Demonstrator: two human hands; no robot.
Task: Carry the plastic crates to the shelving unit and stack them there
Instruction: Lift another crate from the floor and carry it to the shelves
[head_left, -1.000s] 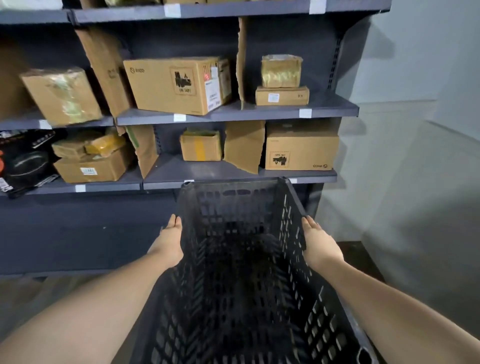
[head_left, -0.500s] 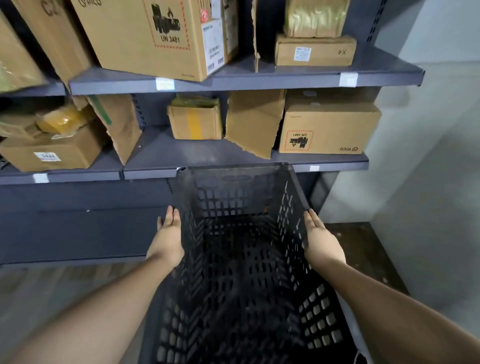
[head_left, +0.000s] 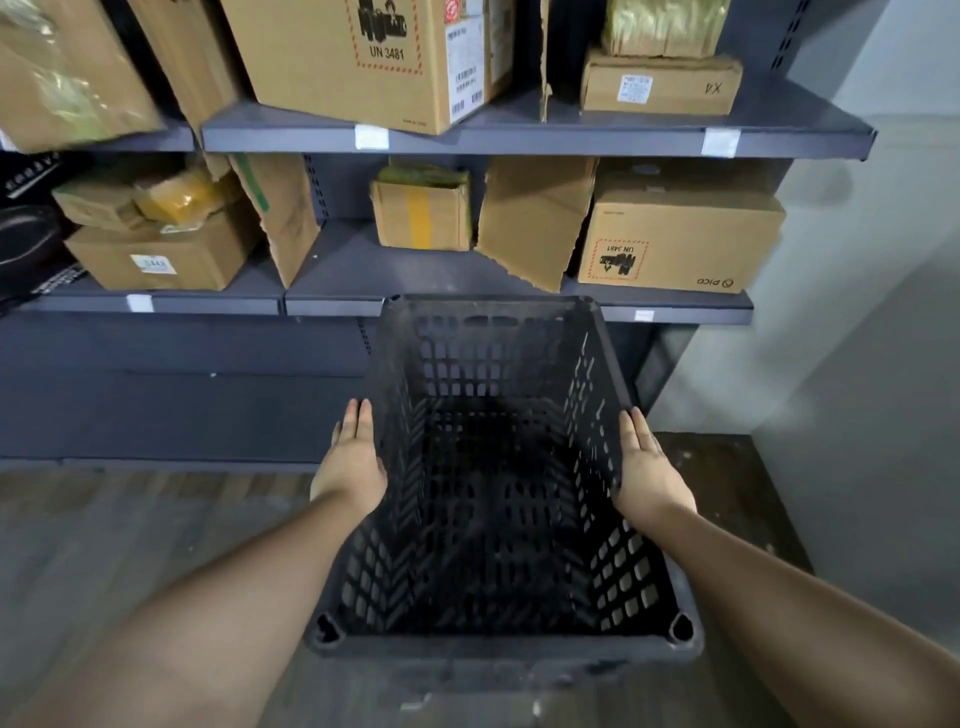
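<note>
The left hand (head_left: 352, 462) lies flat against the outer left wall of the black crate (head_left: 493, 467), fingers straight and held together, pointing forward toward the shelving unit (head_left: 519, 137). The right hand (head_left: 649, 470) mirrors it on the outer right wall, fingers likewise straight and close together, palm pressed to the slotted side. The crate sits between the two palms, open top facing the camera, its near rim well behind both wrists and its far rim ahead of the fingertips, overlapping the front edge of the lower shelf (head_left: 332, 304) in the view. Whether the far rim touches that edge cannot be told. Whether the crate rests on anything below cannot be told either. Ahead of the right hand and above it, on the lower shelf, stands a cardboard box (head_left: 680, 234) printed with an upside-down UN 3481 mark. Ahead of the left hand on the same shelf stands a small box with a yellow stripe (head_left: 422, 213), and between these two boxes a torn sheet of cardboard (head_left: 530, 223) leans upright. On the upper shelf, further above both hands, sits a large box (head_left: 363, 57) with the same mark, and to its right a flat box (head_left: 660, 85) with a wrapped parcel (head_left: 660, 23) on top. Left of the left hand and below it lies a wood-pattern floor (head_left: 104, 545).
</note>
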